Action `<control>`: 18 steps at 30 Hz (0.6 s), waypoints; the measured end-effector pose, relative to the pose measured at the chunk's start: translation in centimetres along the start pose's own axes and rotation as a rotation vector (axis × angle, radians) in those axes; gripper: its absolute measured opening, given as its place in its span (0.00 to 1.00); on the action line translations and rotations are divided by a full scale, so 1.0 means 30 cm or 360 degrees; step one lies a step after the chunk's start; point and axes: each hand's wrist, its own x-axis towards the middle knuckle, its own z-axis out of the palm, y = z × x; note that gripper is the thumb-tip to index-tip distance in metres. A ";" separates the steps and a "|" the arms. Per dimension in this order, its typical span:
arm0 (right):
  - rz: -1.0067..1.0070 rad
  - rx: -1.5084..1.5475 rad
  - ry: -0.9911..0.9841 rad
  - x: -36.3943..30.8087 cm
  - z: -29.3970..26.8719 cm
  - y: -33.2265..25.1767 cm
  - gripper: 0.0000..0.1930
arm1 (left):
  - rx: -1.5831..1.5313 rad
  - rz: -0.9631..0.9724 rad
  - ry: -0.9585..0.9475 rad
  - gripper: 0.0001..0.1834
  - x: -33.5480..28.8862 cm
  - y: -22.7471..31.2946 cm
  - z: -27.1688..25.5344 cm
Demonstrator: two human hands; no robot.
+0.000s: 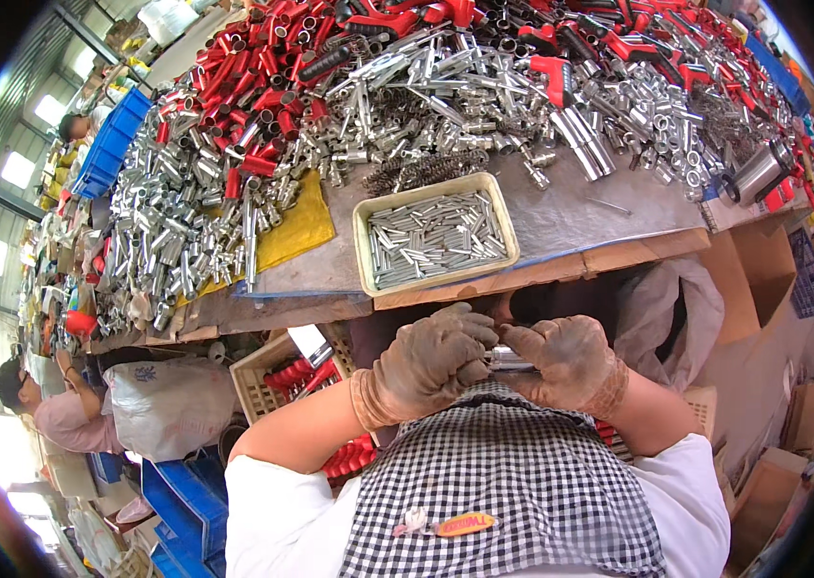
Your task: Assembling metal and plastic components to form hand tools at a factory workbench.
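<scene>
Close in front of my chest, both my hands wear worn grey-brown work gloves. A shiny metal cylinder (508, 359) shows between them, mostly covered by the gloves. My left hand (434, 362) has its fingers curled at the cylinder's left side. From the right, my right hand (566, 362) closes round the same part. Just beyond my hands, a cream plastic tray (364, 252) full of short silver metal pins (440, 241) sits at the bench's near edge.
Heaps of chrome metal fittings (176, 217) and red plastic handles (551, 79) cover the far bench. Dark springs (426, 171) lie behind the tray. A yellow cloth (296, 231) is left of it. Below the bench stands a crate (255, 380); a cardboard box (751, 279) stands right. Another person (65, 409) sits left.
</scene>
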 end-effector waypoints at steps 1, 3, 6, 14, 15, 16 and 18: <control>0.0023 -0.0014 -0.0064 0.004 0.001 -0.005 0.23 | 0.0008 -0.0005 0.0005 0.10 -0.002 0.014 -0.007; 0.0026 -0.0029 -0.0141 0.009 0.011 -0.008 0.26 | 0.0573 -0.0523 -0.0663 0.11 0.024 0.071 -0.025; -0.0031 -0.0175 -0.0228 0.030 0.031 -0.022 0.26 | 0.0792 -0.0689 -0.0848 0.12 0.013 0.093 0.007; -0.0156 -0.0362 -0.0304 0.016 0.051 -0.075 0.23 | -0.0685 -0.1104 -0.0499 0.29 -0.081 0.005 -0.030; -0.0214 -0.0360 -0.0302 0.017 0.057 -0.067 0.24 | -0.0631 -0.1060 -0.0441 0.27 -0.094 0.012 -0.015; -0.0270 -0.0357 -0.0301 0.016 0.066 -0.059 0.25 | -0.0628 -0.0992 -0.0394 0.26 -0.123 -0.002 0.001; -0.0324 -0.0364 -0.0283 0.011 0.094 -0.050 0.27 | -0.0658 -0.1059 -0.0410 0.25 -0.146 0.017 0.014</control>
